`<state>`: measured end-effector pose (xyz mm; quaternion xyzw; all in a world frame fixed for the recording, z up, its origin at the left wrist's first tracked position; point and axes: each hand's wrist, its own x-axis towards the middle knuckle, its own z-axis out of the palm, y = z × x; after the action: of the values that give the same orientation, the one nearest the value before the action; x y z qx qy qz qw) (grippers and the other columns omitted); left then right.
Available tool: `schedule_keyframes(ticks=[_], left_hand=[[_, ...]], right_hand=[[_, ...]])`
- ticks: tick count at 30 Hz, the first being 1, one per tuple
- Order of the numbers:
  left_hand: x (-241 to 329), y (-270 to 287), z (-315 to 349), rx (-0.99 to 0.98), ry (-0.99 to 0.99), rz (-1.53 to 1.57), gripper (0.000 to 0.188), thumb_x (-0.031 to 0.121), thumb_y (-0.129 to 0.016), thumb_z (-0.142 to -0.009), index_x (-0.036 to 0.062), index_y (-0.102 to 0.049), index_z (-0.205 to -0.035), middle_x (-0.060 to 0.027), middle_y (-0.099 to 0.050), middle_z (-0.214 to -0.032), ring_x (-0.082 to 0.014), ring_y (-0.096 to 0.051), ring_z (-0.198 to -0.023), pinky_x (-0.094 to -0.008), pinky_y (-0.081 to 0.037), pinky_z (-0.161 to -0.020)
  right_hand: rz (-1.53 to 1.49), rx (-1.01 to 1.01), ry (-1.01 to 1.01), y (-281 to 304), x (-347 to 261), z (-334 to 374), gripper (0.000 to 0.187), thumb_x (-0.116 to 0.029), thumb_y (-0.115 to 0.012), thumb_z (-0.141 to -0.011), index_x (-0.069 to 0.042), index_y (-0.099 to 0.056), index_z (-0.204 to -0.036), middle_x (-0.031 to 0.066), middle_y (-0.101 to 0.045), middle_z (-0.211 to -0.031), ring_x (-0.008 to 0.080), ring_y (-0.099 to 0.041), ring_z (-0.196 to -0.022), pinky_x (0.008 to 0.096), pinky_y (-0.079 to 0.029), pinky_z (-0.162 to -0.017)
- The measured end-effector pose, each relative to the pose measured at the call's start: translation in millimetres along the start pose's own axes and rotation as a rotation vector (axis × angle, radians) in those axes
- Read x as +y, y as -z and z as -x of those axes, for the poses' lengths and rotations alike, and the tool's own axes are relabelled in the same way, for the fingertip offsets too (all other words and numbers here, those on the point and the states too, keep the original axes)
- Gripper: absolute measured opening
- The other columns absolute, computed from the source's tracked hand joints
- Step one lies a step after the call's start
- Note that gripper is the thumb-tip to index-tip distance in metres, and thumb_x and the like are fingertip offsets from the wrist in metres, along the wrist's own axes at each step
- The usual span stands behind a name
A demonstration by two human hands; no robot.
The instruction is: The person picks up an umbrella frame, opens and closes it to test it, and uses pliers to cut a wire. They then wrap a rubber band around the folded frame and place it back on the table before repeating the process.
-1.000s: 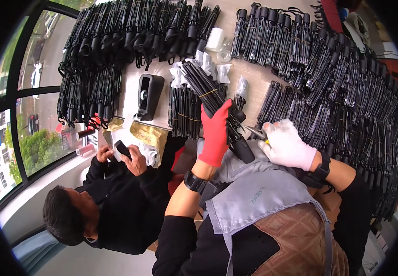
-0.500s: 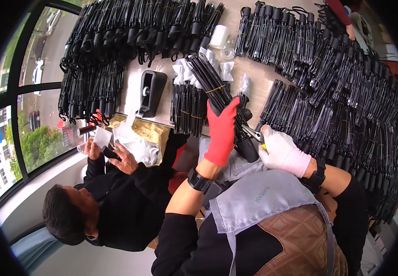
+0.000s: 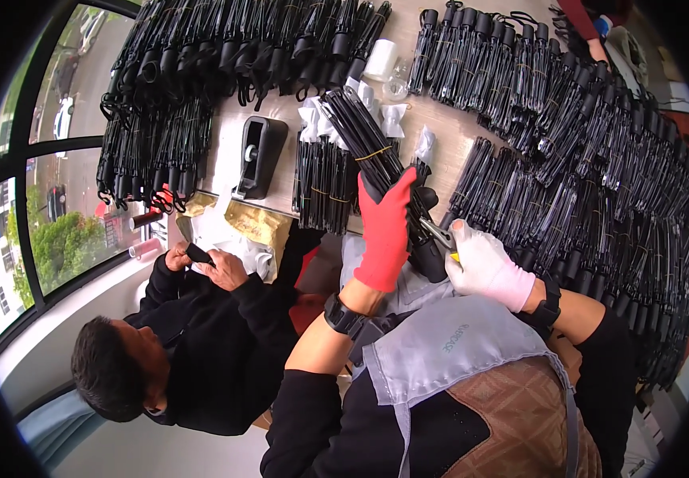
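Observation:
My left hand (image 3: 384, 231), in a red glove with black at the fingers, is closed around a folded black umbrella frame (image 3: 358, 131). A rubber band circles its bare ribs, and the frame tilts with its black handle (image 3: 429, 261) toward me. In a white glove, my right hand (image 3: 486, 267) grips a pair of pliers (image 3: 438, 233). The metal jaws are at the frame just above the handle; exactly what they touch is too small to tell. Beyond my left hand stand banded umbrella frames (image 3: 322, 187) with white wrapping (image 3: 392, 121) on some ends.
Many bundled umbrella frames (image 3: 583, 175) cover the table's right side, with more piles (image 3: 241, 48) along the far left. A black tape dispenser (image 3: 261, 158) and a clear roll (image 3: 381, 60) stand on the table (image 3: 452, 127). Close at my left, a co-worker (image 3: 209, 350) handles a small black piece.
My hands and the umbrella frame stay nearly in place, the pliers still at the frame. The co-worker's hands have come together, and the white slip held there before no longer shows.

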<state>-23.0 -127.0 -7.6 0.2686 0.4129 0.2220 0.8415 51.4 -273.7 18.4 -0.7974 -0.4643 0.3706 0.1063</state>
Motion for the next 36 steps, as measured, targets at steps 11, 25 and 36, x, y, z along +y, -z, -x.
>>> schedule_keyframes(ticks=[11, 25, 36], left_hand=[[-1, 0, 5, 0.019, -0.028, -0.044, 0.032, 0.009, -0.067, -0.086, 0.0088, -0.045, -0.110, -0.0013, -0.055, -0.080, -0.0143, -0.061, -0.063, -0.0264, -0.045, -0.053], [-16, 35, -6, 0.003, 0.013, 0.198, 0.030, 0.005, -0.061, -0.089, 0.0053, -0.047, -0.116, -0.0081, -0.059, -0.084, -0.0196, -0.063, -0.067, -0.0309, -0.054, -0.062], [24, 68, -32, 0.007, 0.247, 0.425, 0.032, 0.014, -0.056, -0.092, 0.0034, -0.054, -0.122, -0.0109, -0.063, -0.087, -0.0237, -0.061, -0.071, -0.0389, -0.054, -0.070]], right_hand=[[0.060, -0.064, -0.009, 3, -5, -3, 0.033, -0.010, -0.054, -0.078, 0.009, -0.040, -0.102, 0.0277, -0.059, -0.076, 0.0445, -0.062, -0.068, 0.0511, -0.051, -0.063], [-0.490, -0.716, 0.085, 58, 9, -53, 0.023, -0.011, -0.054, -0.080, 0.009, -0.049, -0.092, 0.0135, -0.059, -0.062, 0.0274, -0.059, -0.053, 0.0378, -0.048, -0.052], [-0.290, 0.171, -0.355, -129, 176, -167, 0.042, -0.027, -0.062, -0.081, 0.005, -0.055, -0.106, 0.0221, -0.064, -0.088, 0.0351, -0.063, -0.080, 0.0439, -0.049, -0.074]])
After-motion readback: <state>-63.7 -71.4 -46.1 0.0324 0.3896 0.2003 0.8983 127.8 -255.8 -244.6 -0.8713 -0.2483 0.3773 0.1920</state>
